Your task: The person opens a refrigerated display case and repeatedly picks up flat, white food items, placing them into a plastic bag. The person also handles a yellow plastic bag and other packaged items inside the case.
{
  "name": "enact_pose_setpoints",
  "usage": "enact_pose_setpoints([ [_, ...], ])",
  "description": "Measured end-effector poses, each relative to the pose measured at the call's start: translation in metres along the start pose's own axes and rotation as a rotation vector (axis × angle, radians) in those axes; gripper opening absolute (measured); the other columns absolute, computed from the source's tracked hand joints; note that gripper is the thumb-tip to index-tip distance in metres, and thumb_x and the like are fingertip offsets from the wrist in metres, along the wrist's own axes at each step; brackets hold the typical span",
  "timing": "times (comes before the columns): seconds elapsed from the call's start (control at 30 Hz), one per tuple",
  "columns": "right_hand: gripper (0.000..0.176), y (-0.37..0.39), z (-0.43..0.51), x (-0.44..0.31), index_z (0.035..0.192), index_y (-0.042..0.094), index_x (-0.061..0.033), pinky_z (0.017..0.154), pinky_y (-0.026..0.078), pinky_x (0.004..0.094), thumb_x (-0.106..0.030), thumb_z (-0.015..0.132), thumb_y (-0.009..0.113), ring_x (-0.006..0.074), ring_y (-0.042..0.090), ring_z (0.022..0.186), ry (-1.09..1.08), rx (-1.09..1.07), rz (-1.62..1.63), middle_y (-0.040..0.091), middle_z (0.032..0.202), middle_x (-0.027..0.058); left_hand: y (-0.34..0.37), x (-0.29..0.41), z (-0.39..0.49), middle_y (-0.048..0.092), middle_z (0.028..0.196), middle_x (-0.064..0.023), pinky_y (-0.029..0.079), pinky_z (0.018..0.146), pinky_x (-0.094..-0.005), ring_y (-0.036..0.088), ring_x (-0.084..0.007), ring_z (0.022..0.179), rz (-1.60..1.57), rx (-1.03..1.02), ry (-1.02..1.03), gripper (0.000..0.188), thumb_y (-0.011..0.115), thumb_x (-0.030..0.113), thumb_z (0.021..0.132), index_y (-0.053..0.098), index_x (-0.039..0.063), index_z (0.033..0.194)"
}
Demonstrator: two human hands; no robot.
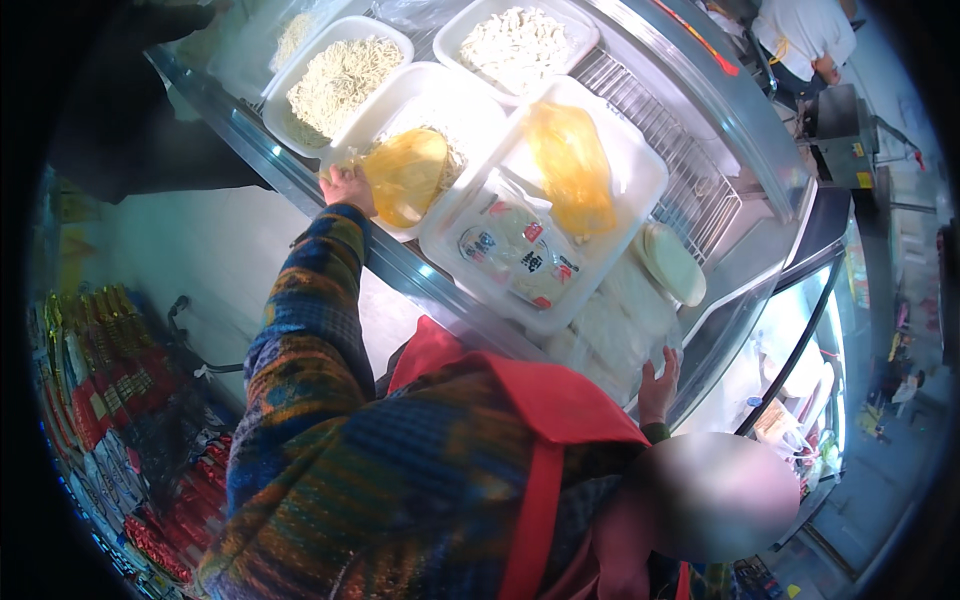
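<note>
My left hand (349,189), in a multicoloured knit sleeve, is at the near edge of a white plastic tray (465,112). Its fingers meet the end of a yellow item (409,176) lying over noodles there; whether they grip it or the rim is unclear. On the right, my right hand (658,384) has its fingers apart, beside a clear plastic bag (615,345) of pale contents. Between the hands stands another white tray (645,169), holding a yellow bag-like bundle (571,169) and clear printed packets (517,251).
Trays of pale noodles (345,79) and white pieces (517,41) stand behind on a wire rack (675,142). Pale oval pieces (675,262) lie at right. A metal-framed edge (420,274) runs in front. Goods packets (112,390) fill the lower left. A person in white (806,34) is far right.
</note>
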State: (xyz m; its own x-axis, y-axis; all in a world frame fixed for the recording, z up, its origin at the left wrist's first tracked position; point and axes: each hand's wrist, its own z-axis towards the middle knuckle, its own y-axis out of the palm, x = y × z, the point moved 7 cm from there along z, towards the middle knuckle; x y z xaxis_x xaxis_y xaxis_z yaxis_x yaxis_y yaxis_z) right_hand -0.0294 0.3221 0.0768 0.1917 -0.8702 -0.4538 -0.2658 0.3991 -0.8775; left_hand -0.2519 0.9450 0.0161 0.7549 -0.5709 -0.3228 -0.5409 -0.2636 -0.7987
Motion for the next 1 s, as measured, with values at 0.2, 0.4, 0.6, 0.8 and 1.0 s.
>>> enact_pose_setpoints([
  [0.2, 0.043, 0.013, -0.001, -0.038, 0.126, 0.055, -0.0039, 0.107, 0.034, 0.0421, -0.013, 0.085, 0.065, 0.0357, 0.044, 0.129, -0.015, -0.027, -0.006, 0.049, 0.137, 0.0203, 0.025, -0.025, 0.058, 0.068, 0.109, -0.0123, 0.031, 0.103, -0.0505, 0.061, -0.0287, 0.107, -0.116, 0.030, 0.088, 0.032, 0.056, 0.018, 0.084, 0.064, 0.004, 0.111],
  [0.4, 0.036, 0.009, -0.010, -0.071, 0.122, 0.059, -0.0044, 0.106, 0.037, 0.0405, -0.014, 0.087, 0.064, 0.0334, 0.047, 0.126, 0.009, -0.004, 0.070, 0.051, 0.135, 0.0177, 0.010, 0.001, 0.057, 0.067, 0.085, -0.0084, 0.049, 0.079, -0.0330, 0.065, -0.0179, 0.083, -1.460, -0.275, 0.127, 0.023, 0.051, 0.019, 0.095, 0.062, 0.002, 0.105],
  [0.6, 0.032, 0.006, -0.010, -0.113, 0.118, 0.061, -0.0038, 0.105, 0.038, 0.0380, -0.011, 0.087, 0.063, 0.0301, 0.050, 0.125, 0.013, -0.047, 0.139, 0.056, 0.131, 0.0159, -0.041, 0.029, 0.029, 0.061, 0.081, -0.0058, 0.050, 0.074, -0.0268, 0.062, -0.0148, 0.077, -2.027, -0.547, 0.542, 0.031, 0.053, 0.023, 0.098, 0.053, 0.001, 0.120],
  [0.8, 0.033, -0.002, -0.008, -0.162, 0.119, 0.061, -0.0043, 0.104, 0.039, 0.0373, -0.010, 0.087, 0.063, 0.0292, 0.052, 0.123, -0.079, -0.049, 0.143, 0.059, 0.126, 0.0153, -0.131, 0.018, -0.029, 0.060, 0.118, -0.0141, 0.051, 0.083, -0.0296, 0.063, -0.0152, 0.088, -2.171, -0.494, 0.745, 0.044, 0.049, 0.031, 0.100, 0.047, 0.001, 0.132],
  [1.0, 0.042, 0.007, 0.002, -0.226, 0.127, 0.056, -0.0021, 0.103, 0.041, 0.0343, -0.008, 0.086, 0.062, 0.0235, 0.054, 0.121, -0.269, -0.183, 0.164, 0.061, 0.125, 0.0123, -0.202, 0.024, -0.108, 0.052, 0.130, -0.0187, 0.048, 0.090, -0.0292, 0.060, -0.0176, 0.096, -2.080, -0.405, 1.148, 0.071, 0.044, 0.050, 0.098, 0.031, -0.003, 0.144],
])
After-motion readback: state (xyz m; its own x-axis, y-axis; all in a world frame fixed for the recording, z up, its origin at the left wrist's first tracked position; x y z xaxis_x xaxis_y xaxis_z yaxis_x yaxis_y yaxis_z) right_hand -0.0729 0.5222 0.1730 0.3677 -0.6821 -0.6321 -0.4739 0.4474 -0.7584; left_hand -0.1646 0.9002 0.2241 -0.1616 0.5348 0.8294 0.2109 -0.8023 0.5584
